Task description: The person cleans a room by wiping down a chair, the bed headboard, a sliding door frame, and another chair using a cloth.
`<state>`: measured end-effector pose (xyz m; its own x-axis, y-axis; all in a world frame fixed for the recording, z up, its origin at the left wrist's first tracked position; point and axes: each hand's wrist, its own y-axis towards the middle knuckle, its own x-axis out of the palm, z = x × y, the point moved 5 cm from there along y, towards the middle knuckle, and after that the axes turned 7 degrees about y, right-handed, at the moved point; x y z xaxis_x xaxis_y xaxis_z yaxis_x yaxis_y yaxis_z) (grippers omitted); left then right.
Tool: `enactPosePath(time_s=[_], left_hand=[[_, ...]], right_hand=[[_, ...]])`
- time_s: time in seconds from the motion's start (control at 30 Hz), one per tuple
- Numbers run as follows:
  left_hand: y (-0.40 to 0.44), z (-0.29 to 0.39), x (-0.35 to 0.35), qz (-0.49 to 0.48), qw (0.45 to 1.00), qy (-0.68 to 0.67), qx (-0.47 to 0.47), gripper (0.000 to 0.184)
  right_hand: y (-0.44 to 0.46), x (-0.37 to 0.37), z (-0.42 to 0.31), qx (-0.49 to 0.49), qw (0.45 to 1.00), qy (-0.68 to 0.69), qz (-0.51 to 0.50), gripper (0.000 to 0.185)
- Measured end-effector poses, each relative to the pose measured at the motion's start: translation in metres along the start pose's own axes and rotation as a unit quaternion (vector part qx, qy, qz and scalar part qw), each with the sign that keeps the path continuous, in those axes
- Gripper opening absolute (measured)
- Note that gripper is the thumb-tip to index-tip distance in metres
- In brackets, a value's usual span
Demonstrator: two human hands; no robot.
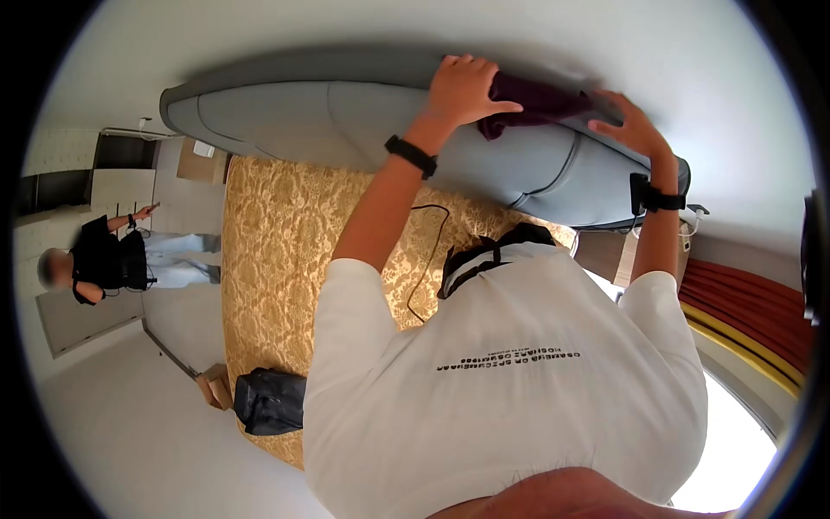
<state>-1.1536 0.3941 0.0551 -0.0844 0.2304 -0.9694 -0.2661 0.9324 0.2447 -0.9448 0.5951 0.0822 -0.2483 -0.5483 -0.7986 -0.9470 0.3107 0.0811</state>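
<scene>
A dark purple cloth (540,99) lies bunched over the top edge of a long grey padded headboard (277,117). My left hand (467,89) is on the headboard's upper edge, at the cloth's left end. Its fingers bend over the edge and its thumb lies across the cloth. At the cloth's right end is my right hand (634,128), with thumb and fingers apart. Whether its fingertips touch the cloth I cannot tell. Black bands circle both wrists.
A bed with a gold patterned cover (285,259) stretches below the headboard. On it lie a dark cable (432,251) and a black bag (271,402). Another person (112,255) stands at left. A red-and-yellow curtain (743,294) hangs at right.
</scene>
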Motion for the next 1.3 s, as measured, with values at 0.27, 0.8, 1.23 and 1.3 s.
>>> enactPosePath(time_s=[0.27, 0.8, 1.23, 1.3], left_hand=[[-0.025, -0.085, -0.019, 0.073, 0.997, -0.004, -0.029, 0.064], [0.054, 0.095, 0.031, 0.041, 0.993, -0.103, 0.028, 0.023], [-0.009, -0.079, 0.026, 0.091, 0.986, 0.005, -0.142, 0.037], [-0.010, -0.080, 0.026, 0.115, 0.984, 0.014, -0.139, 0.040]], right_hand=[[-0.026, 0.013, 0.006, 0.196, 0.976, -0.075, -0.059, 0.074], [-0.020, 0.020, 0.013, 0.132, 0.973, -0.189, 0.016, 0.074], [-0.016, 0.023, 0.021, 0.095, 0.966, -0.231, 0.069, 0.077], [-0.019, 0.023, 0.020, 0.097, 0.968, -0.220, 0.064, 0.074]])
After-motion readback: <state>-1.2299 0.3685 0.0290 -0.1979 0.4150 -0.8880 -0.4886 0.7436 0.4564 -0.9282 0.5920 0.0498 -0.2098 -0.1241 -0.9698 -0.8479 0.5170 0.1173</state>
